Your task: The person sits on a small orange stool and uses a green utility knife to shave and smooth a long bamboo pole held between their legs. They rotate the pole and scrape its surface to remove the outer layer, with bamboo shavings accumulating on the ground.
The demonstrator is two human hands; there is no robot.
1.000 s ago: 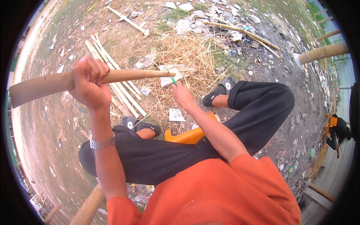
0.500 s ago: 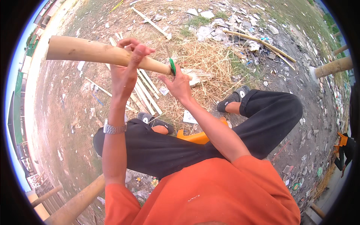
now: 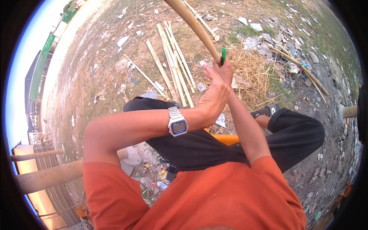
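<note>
A pale bamboo pole [image 3: 195, 28] slants up and away from my hands, its far end beyond the top edge of the picture. At its near end my right hand [image 3: 227, 72] is closed around a green-handled knife [image 3: 224, 55]; the thin grey blade points away from me against the ground. The pole's end meets this hand, and the lower fingers are partly hidden. My left hand [image 3: 214, 96], below a silver wristwatch [image 3: 178, 124], crosses in front of the right wrist. Its fingers are stretched out just under the pole's end, gripping nothing visible.
Several split bamboo strips [image 3: 174, 63] lie ahead to the left. Dry straw [image 3: 251, 74] is heaped beyond my right hand, near another bamboo pole [image 3: 303, 69] and scattered litter. An orange seat [image 3: 226, 138] shows between my legs. Thick bamboo posts [image 3: 50, 176] stand at lower left.
The pole has swung from pointing left to pointing away from me. My left hand has left its middle and come down beside my right hand. The view has shifted left.
</note>
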